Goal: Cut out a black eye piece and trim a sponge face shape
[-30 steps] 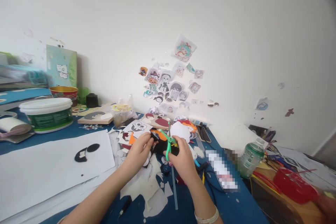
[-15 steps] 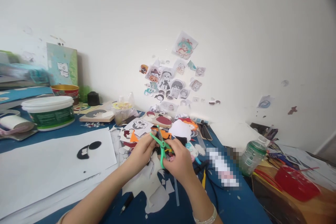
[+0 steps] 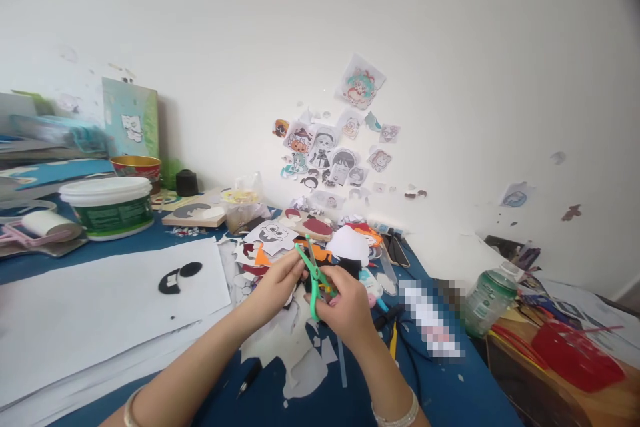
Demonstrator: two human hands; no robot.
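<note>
My right hand (image 3: pixel 345 307) grips green-handled scissors (image 3: pixel 313 277), blades pointing up and left. My left hand (image 3: pixel 275 283) pinches a small dark cut-out piece (image 3: pixel 300 275) right at the blades. Both hands hover over a heap of paper cut-outs (image 3: pixel 280 240) and white scraps (image 3: pixel 285 347) on the blue table (image 3: pixel 440 393). The dark piece is mostly hidden by my fingers.
A large white sheet (image 3: pixel 100 307) with black shapes lies at left. A white-lidded green tub (image 3: pixel 107 207) and a tin (image 3: pixel 137 167) stand behind it. Cartoon stickers (image 3: pixel 330 153) cover the wall. A green bottle (image 3: pixel 487 303), red tray (image 3: pixel 575 353) and black pen (image 3: pixel 249 377) sit nearby.
The scissors have tilted from upright to leaning left toward my left hand. Both hands stay close together; the view has shifted slightly left.
</note>
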